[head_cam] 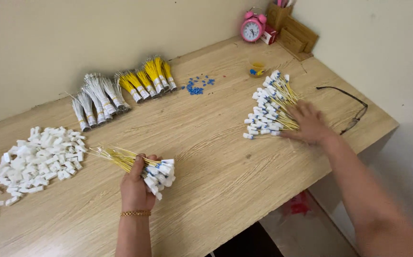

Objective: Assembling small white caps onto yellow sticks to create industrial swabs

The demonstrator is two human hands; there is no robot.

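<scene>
Yellow thin wires, each ending in a small white connector with a blue insert; two lots in hand.

Lot one: bundle of capped wires (142,164), gripped in my left hand (137,188), which is closed around it just behind the connector ends. Wire tails fan out to the left above the worktop (216,157); connectors bunch to the right of my knuckles. Judged light, springy and thin; the strands look likely to splay or slip if held loosely, so the firm place to hold is near the connectors, where the bundle is thickest.

Lot two: loose pile of capped wires (268,107), lying on the worktop at right. My right hand (308,123) rests flat on its near edge, fingers spread, pressing rather than gripping. Connectors point left, tails run under my palm.

Also present:
- heap of loose white connectors (37,159), far left, well apart from both hands.
- banded bunches of grey and yellow wires (120,93), at the back.
- scatter of blue inserts (198,86).
- small cup (257,68).
- spectacles (351,107), just right of my right hand.
- pink alarm clock (253,26).
</scene>
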